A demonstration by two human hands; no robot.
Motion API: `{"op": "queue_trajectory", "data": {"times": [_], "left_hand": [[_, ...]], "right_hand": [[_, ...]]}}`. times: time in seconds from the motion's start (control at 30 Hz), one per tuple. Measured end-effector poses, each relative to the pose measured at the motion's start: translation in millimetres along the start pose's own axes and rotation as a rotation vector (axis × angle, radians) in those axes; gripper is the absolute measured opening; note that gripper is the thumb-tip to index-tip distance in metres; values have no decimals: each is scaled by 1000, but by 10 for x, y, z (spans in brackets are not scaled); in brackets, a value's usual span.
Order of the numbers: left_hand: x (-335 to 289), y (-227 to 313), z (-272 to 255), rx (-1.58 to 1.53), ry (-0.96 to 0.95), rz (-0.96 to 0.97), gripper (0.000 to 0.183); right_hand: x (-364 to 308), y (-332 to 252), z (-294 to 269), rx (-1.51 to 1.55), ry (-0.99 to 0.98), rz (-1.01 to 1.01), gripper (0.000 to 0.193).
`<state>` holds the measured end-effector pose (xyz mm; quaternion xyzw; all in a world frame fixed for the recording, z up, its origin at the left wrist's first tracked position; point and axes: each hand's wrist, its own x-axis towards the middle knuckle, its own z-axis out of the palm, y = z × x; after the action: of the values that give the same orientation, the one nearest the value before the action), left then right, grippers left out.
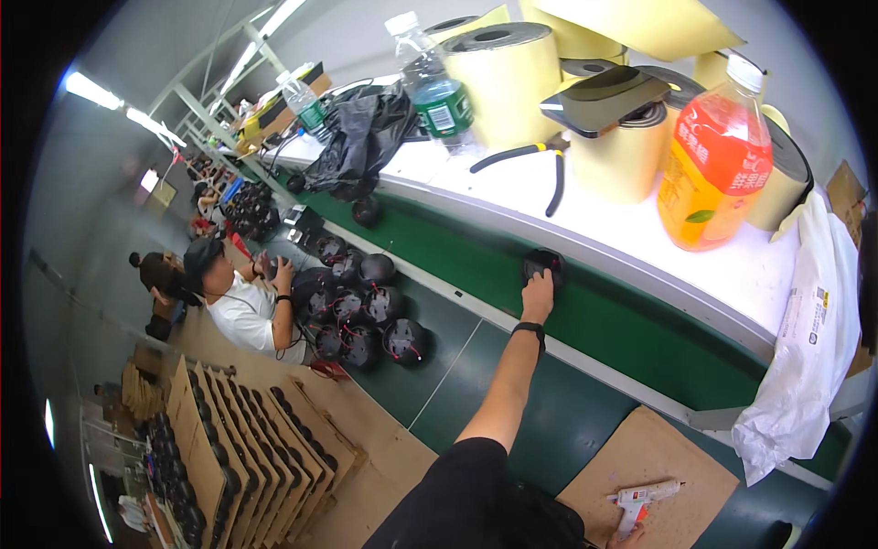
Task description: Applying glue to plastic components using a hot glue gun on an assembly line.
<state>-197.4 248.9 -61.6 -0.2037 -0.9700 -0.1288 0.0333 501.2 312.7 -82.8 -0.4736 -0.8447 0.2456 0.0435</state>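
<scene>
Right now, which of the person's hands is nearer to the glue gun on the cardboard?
Right. The right hand is at the handle of the glue gun; the left hand is well away, stretched out to a black round part.

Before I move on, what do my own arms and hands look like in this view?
The left arm has a short black sleeve, with the forearm uncovered, and a dark band around the wrist. The left hand wears no glove. Only a little of the right hand shows, also gloveless; its wrist is out of view.
</scene>
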Motion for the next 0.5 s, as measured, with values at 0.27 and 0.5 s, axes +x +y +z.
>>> {"op": "queue_trajectory", "data": {"times": [0.27,0.5], "left_hand": [[-1606,-119,-495,-358,-219,267,32],[-3570,-542,-1062,-427,-571,214,29]], "right_hand": [[128,-690,-402,-33,-60,123,69],[380,-323,29,-59,158,-127,51]]}}
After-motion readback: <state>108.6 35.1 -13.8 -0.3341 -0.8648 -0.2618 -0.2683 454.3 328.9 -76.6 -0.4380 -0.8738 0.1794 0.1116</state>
